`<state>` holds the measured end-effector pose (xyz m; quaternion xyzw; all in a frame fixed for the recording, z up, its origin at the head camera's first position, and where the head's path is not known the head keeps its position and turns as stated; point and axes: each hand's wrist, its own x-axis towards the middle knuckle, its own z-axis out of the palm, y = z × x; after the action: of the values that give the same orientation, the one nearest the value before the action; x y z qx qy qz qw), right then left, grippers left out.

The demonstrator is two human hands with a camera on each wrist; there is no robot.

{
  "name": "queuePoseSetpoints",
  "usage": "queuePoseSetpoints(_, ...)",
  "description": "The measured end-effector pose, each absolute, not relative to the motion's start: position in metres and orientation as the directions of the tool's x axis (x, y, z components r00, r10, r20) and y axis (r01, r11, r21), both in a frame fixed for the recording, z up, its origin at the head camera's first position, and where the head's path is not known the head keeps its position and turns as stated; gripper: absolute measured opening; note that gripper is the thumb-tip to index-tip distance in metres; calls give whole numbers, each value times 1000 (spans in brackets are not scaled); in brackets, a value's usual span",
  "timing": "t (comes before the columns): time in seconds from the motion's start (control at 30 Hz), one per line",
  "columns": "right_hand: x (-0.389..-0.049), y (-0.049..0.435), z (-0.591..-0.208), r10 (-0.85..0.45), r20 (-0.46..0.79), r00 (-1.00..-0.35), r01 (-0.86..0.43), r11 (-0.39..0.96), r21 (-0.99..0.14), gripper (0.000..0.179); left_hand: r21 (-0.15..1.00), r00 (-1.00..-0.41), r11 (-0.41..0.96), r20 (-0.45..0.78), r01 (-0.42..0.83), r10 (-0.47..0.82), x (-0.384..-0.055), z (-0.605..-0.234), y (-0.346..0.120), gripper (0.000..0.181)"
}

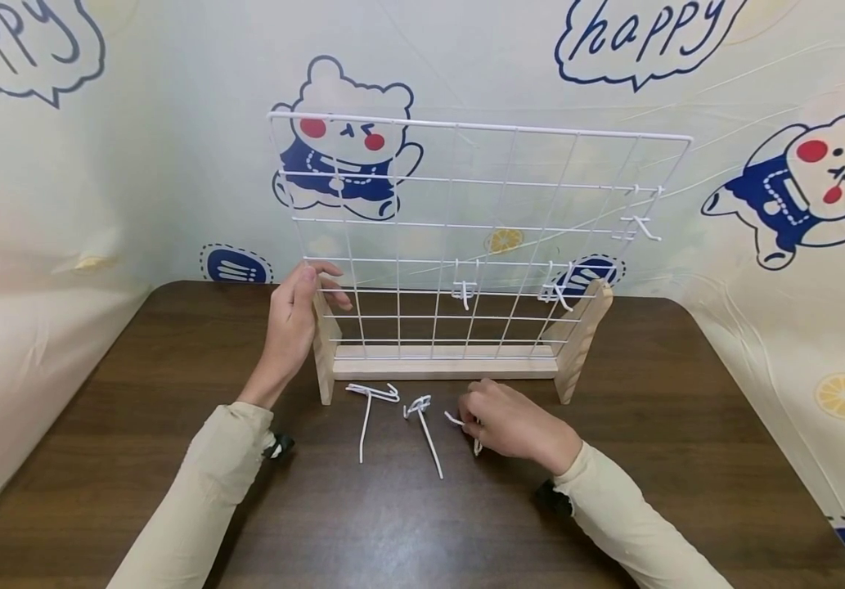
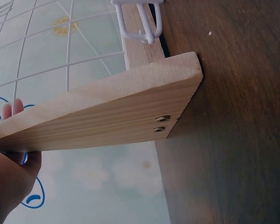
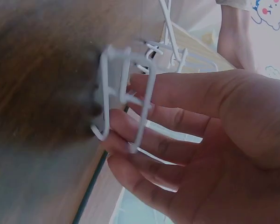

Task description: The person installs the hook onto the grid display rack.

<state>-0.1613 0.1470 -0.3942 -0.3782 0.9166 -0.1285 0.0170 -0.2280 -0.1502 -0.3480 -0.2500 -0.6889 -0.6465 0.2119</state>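
A white wire grid panel (image 1: 456, 125) stands upright in a wooden stand with a base bar (image 1: 444, 370). My left hand (image 1: 291, 319) grips the upper end of the left wooden upright (image 2: 130, 105), thumb on one side and fingers on the other. Low over the table at the stand's front, my right hand (image 1: 509, 419) holds a white wire hook (image 3: 105, 88) between thumb and fingers; its looped frame sticks out past the fingertips. Left of that hand, two more white wire hooks, one at left (image 1: 366, 425) and one nearer (image 1: 431, 444), lie on the table.
White hooks hang on the grid: one at lower middle (image 1: 465, 291), one lower right (image 1: 558, 294), one higher at the right edge (image 1: 640, 227). The right wooden upright (image 1: 586, 335) stands beyond my right hand. A printed cloth backdrop (image 1: 194, 164) rises behind the brown table (image 1: 658, 474).
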Motion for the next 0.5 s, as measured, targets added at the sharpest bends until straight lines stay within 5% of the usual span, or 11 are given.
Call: queuePoseSetpoints(0.5,-173,153,-386,-705,174,-687,-720,628,-296,17,781,-782,45,619,622,66,-228,-348,-150,37)
